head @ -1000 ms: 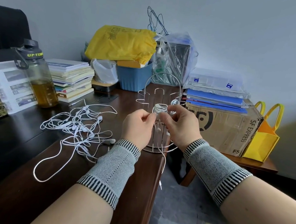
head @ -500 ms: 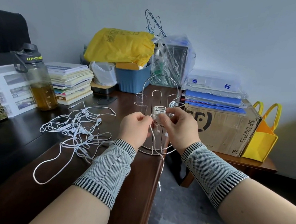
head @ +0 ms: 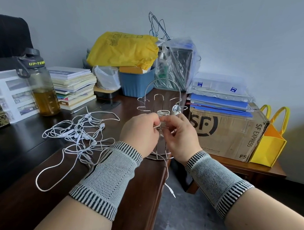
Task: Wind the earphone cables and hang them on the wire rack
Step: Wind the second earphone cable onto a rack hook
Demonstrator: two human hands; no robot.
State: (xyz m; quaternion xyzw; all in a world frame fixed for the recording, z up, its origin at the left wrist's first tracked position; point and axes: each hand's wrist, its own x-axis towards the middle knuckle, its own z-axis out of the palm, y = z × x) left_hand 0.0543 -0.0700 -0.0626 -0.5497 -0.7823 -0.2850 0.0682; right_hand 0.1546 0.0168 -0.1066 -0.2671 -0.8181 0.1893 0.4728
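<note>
White wound earphone coil (head: 163, 113), pinched by left hand (head: 140, 132), right hand (head: 179, 136), before wire rack (head: 162, 90)

- Left hand (head: 139, 132) now nearer the right hand (head: 179, 136), thumbs almost touching below the wound coil (head: 163, 113).
- Coil now clear above the fingers (head: 161, 118), no longer half covered as a second ago.
- Loose cable tail (head: 167, 174) still dropping past the tabletop (head: 139, 197) edge, swung slightly rightward.
</note>
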